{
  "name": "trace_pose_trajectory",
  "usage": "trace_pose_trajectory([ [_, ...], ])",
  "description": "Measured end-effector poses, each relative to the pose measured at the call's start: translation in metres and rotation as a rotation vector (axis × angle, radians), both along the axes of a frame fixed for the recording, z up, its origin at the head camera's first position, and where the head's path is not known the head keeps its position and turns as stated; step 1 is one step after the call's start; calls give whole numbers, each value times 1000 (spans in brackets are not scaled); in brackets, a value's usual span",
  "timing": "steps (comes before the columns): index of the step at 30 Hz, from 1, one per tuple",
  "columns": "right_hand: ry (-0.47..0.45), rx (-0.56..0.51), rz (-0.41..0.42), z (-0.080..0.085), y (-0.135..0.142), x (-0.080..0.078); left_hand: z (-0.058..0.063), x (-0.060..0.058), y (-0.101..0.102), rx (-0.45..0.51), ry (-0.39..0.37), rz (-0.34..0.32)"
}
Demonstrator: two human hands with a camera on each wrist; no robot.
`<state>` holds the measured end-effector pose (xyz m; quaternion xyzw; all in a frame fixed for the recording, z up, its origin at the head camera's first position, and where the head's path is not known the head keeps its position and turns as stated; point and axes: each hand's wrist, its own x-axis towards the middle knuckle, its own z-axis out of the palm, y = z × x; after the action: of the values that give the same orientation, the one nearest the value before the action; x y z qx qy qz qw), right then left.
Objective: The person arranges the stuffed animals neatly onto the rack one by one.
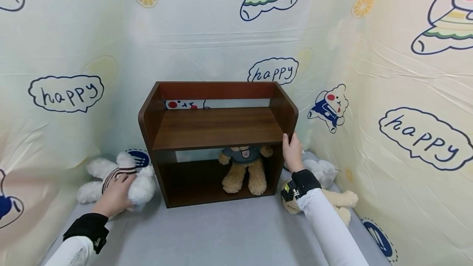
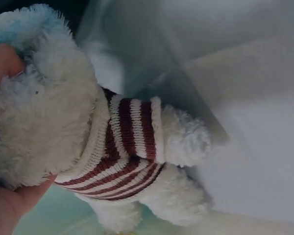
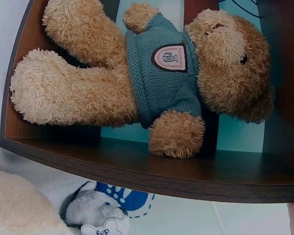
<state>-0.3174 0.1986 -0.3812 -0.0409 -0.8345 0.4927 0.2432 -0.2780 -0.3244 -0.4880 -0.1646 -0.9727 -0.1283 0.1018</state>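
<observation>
At the left, my left hand grips a white plush dog by its head; thumb and fingers sit on either side in the left wrist view. The toy wears a striped knitted sweater and lies on its side. My right hand holds the front edge of the right side panel of a dark brown two-tier wooden shelf. In the lower tier sits a tan teddy bear in a teal sweater, its head hidden by the upper board in the head view.
Right of the shelf lie a grey plush toy and a cream plush toy, partly behind my right arm. A grey surface carries everything. Printed cloth hangs behind and along both sides.
</observation>
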Motion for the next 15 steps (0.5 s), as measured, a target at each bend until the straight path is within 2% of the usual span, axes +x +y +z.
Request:
trace_pose_trajectory([
  [8, -20, -17, 20, 0, 1, -1, 28, 12, 9, 81, 89, 2],
  [15, -37, -39, 35, 0, 1, 0, 45, 22, 19, 136, 30, 37],
])
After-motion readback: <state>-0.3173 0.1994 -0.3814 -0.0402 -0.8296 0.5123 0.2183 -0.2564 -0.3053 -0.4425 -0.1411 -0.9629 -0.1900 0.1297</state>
